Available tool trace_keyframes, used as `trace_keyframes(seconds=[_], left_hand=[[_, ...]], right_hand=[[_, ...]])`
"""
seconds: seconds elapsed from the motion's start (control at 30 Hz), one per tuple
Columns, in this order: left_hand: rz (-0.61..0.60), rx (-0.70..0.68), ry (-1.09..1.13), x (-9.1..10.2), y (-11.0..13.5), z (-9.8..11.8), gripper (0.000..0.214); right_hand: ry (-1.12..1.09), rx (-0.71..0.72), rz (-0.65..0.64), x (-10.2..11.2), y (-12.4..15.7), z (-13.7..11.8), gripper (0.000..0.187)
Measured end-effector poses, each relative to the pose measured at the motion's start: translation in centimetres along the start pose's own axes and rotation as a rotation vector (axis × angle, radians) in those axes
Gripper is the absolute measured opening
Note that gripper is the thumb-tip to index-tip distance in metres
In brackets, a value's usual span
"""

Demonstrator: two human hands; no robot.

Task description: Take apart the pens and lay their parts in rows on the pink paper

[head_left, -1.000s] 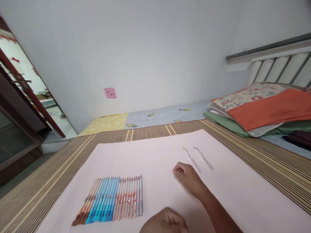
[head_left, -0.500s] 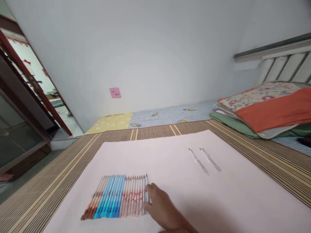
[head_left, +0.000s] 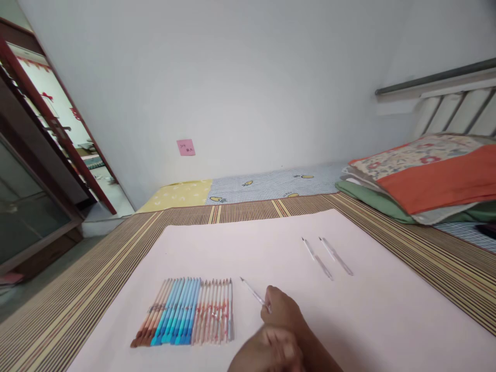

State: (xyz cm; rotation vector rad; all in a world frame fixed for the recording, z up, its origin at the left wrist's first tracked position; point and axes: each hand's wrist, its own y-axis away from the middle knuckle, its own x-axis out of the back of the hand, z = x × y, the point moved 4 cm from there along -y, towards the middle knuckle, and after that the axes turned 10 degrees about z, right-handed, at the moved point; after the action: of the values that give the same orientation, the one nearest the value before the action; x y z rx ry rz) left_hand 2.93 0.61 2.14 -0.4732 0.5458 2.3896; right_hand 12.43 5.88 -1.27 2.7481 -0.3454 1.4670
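Note:
A slim pen [head_left: 253, 292] with a clear-white barrel and dark tip is pinched in my right hand [head_left: 284, 310], just above the pale pink sheet and tip toward the upper left. My left hand [head_left: 269, 351] is at the bottom edge, in front of my right wrist; motion blurs its fingers. To the left lies a tight row of pens: brown-orange pens [head_left: 155, 315], blue pens [head_left: 180, 310] and white pens with red marks [head_left: 213, 310]. Two clear-white pens, a left one [head_left: 318, 259] and a right one [head_left: 336, 256], rest apart on the right side.
The pale pink sheet [head_left: 248, 253] lies on a striped mat [head_left: 116, 258]. Behind are a yellow cloth [head_left: 176, 195] and a checked cloth [head_left: 267, 186] along the wall. Folded bedding [head_left: 437, 175] is stacked at the right. A pink note [head_left: 186, 147] sticks to the wall.
My right hand has drawn a pen away from the right end of the row and moved right with it. My left hand has come into view at the bottom.

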Motion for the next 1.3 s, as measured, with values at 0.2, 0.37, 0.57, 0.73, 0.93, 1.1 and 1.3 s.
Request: trace_keyframes(seconds=[0.2,0.37,0.57,0.73,0.93,1.1,1.3], left_hand=[[0.632,-0.251,0.309,4.0,-2.1,1.6,0.040],[0.774,-0.324,0.316,6.1,-2.8,1.8,0.042],[0.674,-0.372,0.330,6.5,-3.0,2.4,0.040],[0.658,-0.355,0.320,6.8,-2.8,2.6,0.033],[0.643,-0.413,0.238,6.8,-2.8,2.7,0.027],[0.683,-0.434,0.224,6.9,-2.9,2.5,0.025],[0.729,-0.476,0.179,6.4,-2.6,2.6,0.033]], right_hand=[[-0.611,-0.192,-0.018,1.9,-0.2,3.7,0.011],[-1.028,-0.240,-0.274,2.6,0.1,4.0,0.022],[-1.192,-0.264,-0.389,3.1,0.7,3.4,0.026],[-1.246,-0.278,-0.395,2.9,0.8,3.1,0.036],[-1.184,-0.221,-0.482,2.9,1.3,2.1,0.048],[-1.138,-0.189,-0.457,2.8,1.3,2.2,0.052],[-1.120,-0.159,-0.452,2.8,1.2,2.1,0.050]])
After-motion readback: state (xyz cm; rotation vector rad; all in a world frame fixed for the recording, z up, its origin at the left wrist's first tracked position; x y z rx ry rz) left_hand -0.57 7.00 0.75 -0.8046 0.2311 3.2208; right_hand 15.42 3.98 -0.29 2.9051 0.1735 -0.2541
